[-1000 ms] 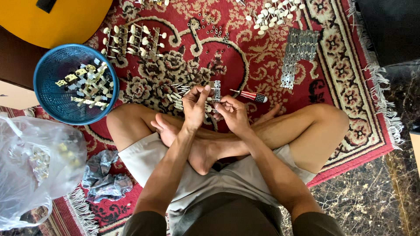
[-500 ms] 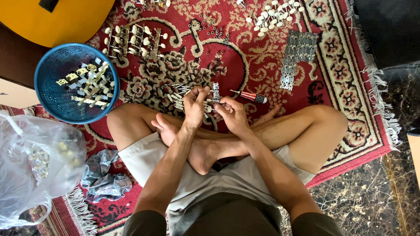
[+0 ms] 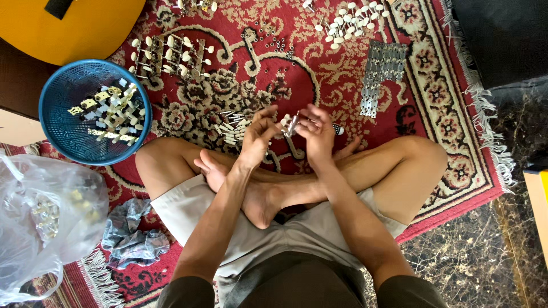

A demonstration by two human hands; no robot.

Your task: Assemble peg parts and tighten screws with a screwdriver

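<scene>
Both hands meet above the crossed shins, over a red patterned rug (image 3: 228, 85). Farthest left lies a clear plastic bag (image 3: 40, 222) with a grey rag (image 3: 134, 234) beside it, and above them a blue basket (image 3: 57, 131) holding small metal parts. Further right, the left hand (image 3: 257, 137) has its fingers curled, fingertips touching the near end of a small metal strip (image 3: 291, 124). That strip stands tilted between the two hands, just over the rug. To its right, the right hand (image 3: 317, 134) pinches the strip from the other side with thumb and fingers. Beyond, upper right, a stack of flat metal plates (image 3: 379, 71) lies well apart from the hands.
</scene>
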